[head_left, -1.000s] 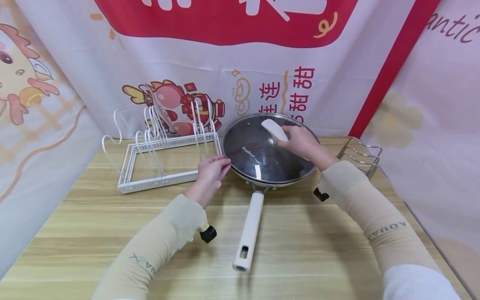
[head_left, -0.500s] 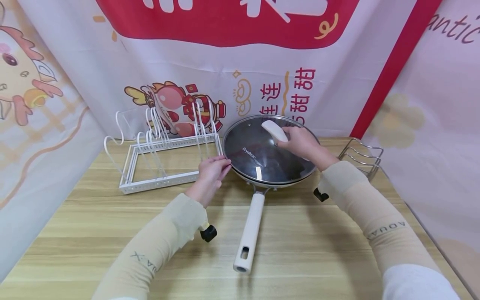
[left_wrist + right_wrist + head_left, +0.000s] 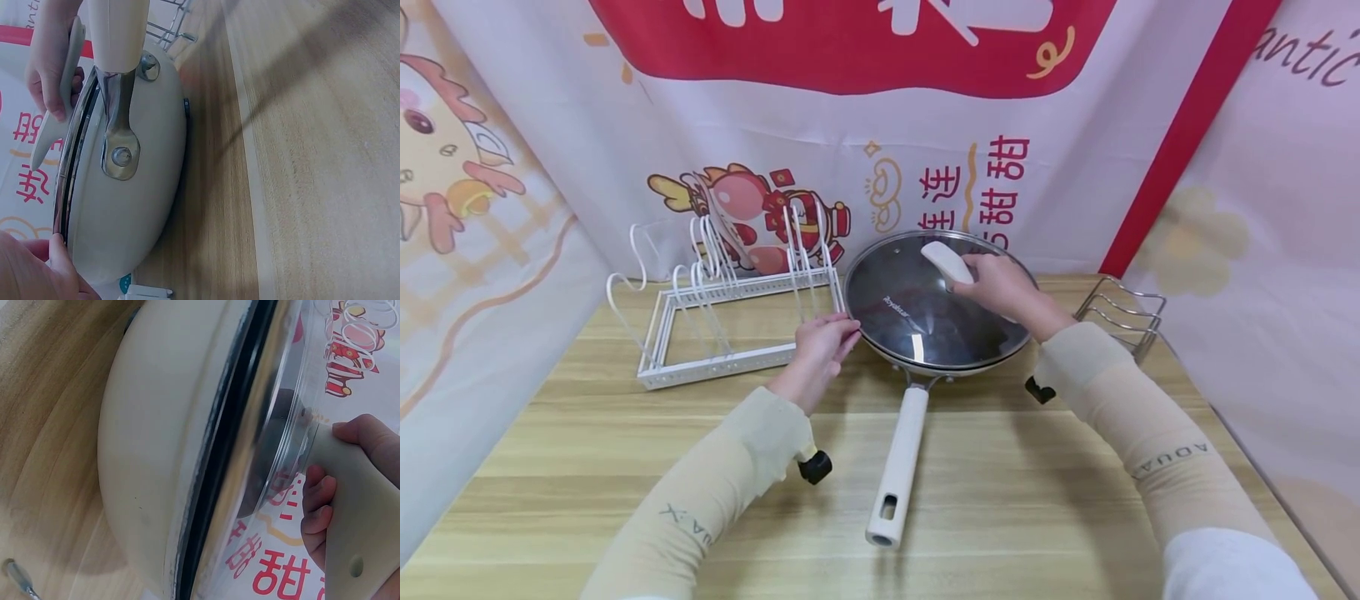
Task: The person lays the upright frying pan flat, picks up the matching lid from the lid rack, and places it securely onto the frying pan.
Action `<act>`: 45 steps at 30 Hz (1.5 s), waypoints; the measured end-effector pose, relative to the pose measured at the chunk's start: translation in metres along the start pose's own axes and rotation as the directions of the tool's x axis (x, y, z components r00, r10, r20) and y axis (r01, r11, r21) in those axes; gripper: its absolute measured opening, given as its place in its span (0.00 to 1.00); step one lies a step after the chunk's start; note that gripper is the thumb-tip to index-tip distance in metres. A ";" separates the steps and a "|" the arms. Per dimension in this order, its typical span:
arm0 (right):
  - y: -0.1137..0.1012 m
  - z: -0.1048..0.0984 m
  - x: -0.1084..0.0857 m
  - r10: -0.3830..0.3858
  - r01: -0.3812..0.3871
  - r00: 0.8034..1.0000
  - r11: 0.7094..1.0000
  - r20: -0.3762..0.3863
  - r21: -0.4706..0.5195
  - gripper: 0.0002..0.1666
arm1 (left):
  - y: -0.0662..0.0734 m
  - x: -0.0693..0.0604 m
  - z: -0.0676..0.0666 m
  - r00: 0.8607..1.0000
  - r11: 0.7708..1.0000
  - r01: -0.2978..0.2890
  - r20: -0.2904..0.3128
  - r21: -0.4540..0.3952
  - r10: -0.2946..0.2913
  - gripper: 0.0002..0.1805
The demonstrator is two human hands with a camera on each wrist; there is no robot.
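Observation:
A cream frying pan (image 3: 992,367) stands on the table, its long handle (image 3: 901,467) pointing toward me. On top lies a dark glass lid (image 3: 895,333) with a metal rim and a curved white knob (image 3: 946,262). My right hand (image 3: 1000,287) grips that knob; in the right wrist view the fingers (image 3: 317,512) curl round it. My left hand (image 3: 820,350) is at the left edge of the lid, pinching the rim with its fingertips. In the left wrist view, a fingertip (image 3: 59,247) lies by the dark seam between lid and pan.
To the left stands a white rack (image 3: 730,364) with several upright wire dividers, close to the pan. A small metal wire rack (image 3: 1123,312) sits at the right, behind my forearm. Printed cloth (image 3: 865,117) hangs behind the wooden table (image 3: 1000,500).

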State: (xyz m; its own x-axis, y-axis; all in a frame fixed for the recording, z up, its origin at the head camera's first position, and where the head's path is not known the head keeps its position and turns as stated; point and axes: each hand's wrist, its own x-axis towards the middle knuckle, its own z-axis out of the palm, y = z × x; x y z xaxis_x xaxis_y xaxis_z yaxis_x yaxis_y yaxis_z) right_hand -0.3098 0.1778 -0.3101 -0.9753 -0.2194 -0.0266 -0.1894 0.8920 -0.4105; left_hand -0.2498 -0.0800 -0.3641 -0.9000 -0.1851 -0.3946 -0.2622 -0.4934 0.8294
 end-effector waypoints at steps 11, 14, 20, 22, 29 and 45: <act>0.001 0.000 -0.002 -0.019 0.019 1.000 1.000 -0.008 -0.004 0.38 | -0.003 0.002 0.000 1.000 1.000 -0.008 0.011 0.015 0.008 0.19; 0.000 0.001 -0.003 -0.032 0.031 0.999 0.999 -0.011 -0.006 0.37 | -0.004 0.003 -0.001 1.000 0.999 -0.023 0.014 0.031 0.022 0.18; 0.003 0.004 -0.002 -0.035 0.035 0.999 0.999 -0.021 0.004 0.36 | -0.008 0.003 -0.002 0.999 0.999 -0.030 0.015 0.040 0.029 0.20; 0.003 0.004 -0.002 -0.035 0.035 0.999 0.999 -0.022 0.007 0.36 | -0.007 0.002 -0.001 0.999 0.999 -0.029 0.015 0.043 0.029 0.21; 0.002 0.005 -0.002 -0.044 0.044 0.999 0.999 -0.025 0.000 0.34 | -0.006 0.002 -0.003 1.000 0.998 -0.024 0.014 0.064 0.023 0.21; 0.000 0.005 -0.002 -0.031 0.031 0.999 0.999 -0.032 -0.011 0.34 | -0.007 0.001 -0.003 1.000 0.998 -0.026 0.008 0.062 0.026 0.22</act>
State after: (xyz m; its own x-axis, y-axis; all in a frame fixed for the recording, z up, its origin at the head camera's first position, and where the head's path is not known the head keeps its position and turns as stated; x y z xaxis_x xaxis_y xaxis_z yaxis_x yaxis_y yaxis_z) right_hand -0.3069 0.1764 -0.3146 -0.9721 -0.2341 0.0152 -0.2204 0.8893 -0.4008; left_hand -0.2474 -0.0793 -0.3719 -0.9092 -0.1911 -0.3698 -0.2594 -0.4347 0.8624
